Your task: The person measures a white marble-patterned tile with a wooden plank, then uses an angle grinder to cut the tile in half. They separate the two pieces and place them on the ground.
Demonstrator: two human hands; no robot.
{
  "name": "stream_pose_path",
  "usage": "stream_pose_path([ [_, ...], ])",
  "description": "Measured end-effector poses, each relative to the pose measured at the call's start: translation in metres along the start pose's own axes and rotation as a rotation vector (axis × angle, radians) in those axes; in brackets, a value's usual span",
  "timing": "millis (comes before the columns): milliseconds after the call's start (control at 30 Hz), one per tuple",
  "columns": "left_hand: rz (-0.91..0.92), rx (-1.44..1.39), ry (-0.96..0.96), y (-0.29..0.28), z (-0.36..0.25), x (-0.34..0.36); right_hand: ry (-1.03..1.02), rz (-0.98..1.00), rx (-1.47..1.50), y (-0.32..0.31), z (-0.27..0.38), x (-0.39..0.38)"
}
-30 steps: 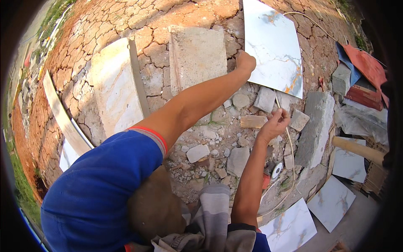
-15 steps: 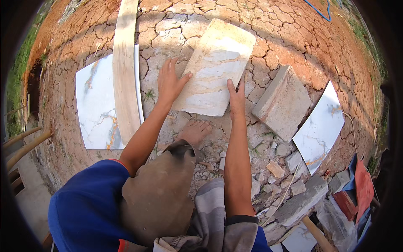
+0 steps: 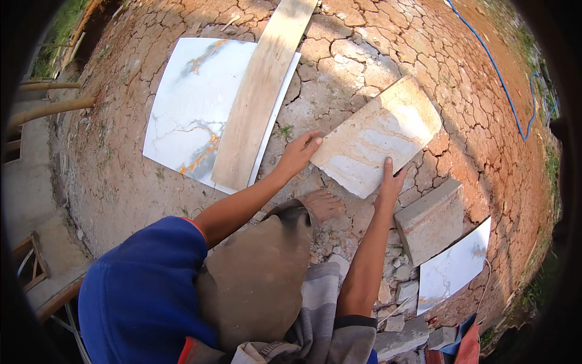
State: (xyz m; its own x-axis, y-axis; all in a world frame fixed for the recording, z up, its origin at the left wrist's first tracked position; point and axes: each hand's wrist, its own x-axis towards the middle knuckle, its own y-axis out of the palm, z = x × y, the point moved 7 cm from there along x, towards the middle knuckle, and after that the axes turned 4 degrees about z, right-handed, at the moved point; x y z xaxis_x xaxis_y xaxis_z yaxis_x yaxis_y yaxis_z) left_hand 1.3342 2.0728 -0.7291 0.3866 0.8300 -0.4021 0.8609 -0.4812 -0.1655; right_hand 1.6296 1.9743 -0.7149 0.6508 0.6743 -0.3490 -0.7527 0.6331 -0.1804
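Observation:
A rectangular, pale tan slab (image 3: 379, 138) with whitish streaks and a rough near edge lies between my two hands, above the cracked earth. My left hand (image 3: 299, 155) holds its left edge, fingers bent close together at the corner. On the right edge, my right hand (image 3: 391, 181) has its thumb over the top face, and its other fingers are mostly hidden beneath. Whether the slab rests on the ground or is slightly raised, I cannot tell. My bare foot (image 3: 322, 205) stands just on the near side of it.
Left lies a white marbled tile (image 3: 191, 103) with a wooden plank (image 3: 260, 91) across it. To the right are a thick concrete block (image 3: 431, 219) and a smaller marbled tile piece (image 3: 456, 267). Rubble (image 3: 394, 297) lies near my right forearm; a blue hose (image 3: 497, 67) curves at far right.
My view has turned left, so the scene sits further right and tilted. My left hand's spread fingers have drawn in against the slab's edge. The right hand keeps its hold.

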Motion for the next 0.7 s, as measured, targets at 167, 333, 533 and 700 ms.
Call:
stream_pose_path([
  [167,-0.962,0.619,0.111,-0.170,0.027,-0.101,-0.384,-0.388,-0.176,-0.007,0.037,-0.098],
  [333,-0.685,0.649,-0.265,-0.237,0.094,-0.123,0.041,0.821,-0.035,0.194,-0.026,-0.180],
  [533,-0.679,0.255,-0.289,-0.187,0.079,-0.115,0.114,0.923,-0.259,0.255,-0.052,-0.183],
  [700,-0.774,-0.031,-0.092,-0.150,0.015,-0.108,0.080,0.586,0.245,0.232,-0.011,-0.171],
])
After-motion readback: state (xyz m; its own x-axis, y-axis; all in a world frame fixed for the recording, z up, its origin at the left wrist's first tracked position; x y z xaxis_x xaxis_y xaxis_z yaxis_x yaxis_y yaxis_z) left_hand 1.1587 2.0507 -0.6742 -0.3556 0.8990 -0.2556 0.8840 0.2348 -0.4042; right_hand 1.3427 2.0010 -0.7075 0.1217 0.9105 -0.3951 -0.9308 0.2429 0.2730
